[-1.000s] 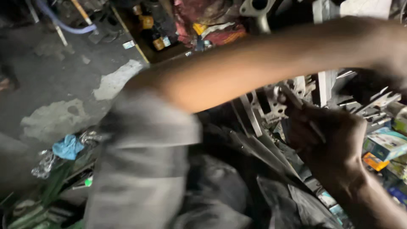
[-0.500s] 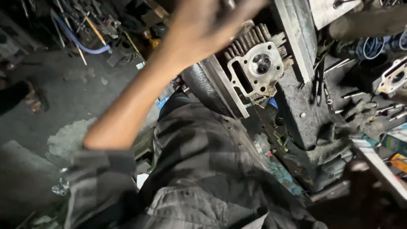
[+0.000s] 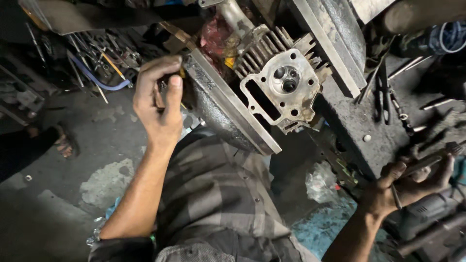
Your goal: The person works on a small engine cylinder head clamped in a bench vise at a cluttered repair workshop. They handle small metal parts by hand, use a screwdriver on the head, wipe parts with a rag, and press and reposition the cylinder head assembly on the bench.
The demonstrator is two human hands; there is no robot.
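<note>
At centre top, finned engine head point(image 3: 284, 90) sits clamped on dark greasy bench point(image 3: 359, 126). Left hand point(image 3: 158, 104) pinches something small beside it; right hand point(image 3: 412, 182) grips a metal tool point(image 3: 429, 162). Stained concrete floor point(image 3: 97, 145) below.

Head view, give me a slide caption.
Left hand grips the vise handle beside a clamped cylinder head; right hand holds a tool.

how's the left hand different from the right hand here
The left hand is raised beside the long grey metal bar, fingers curled with the thumb up; the right hand sits low at the dark workbench. The left seems to pinch something small and hidden, while the right grips a slim dark metal tool. Both are bare.
</note>
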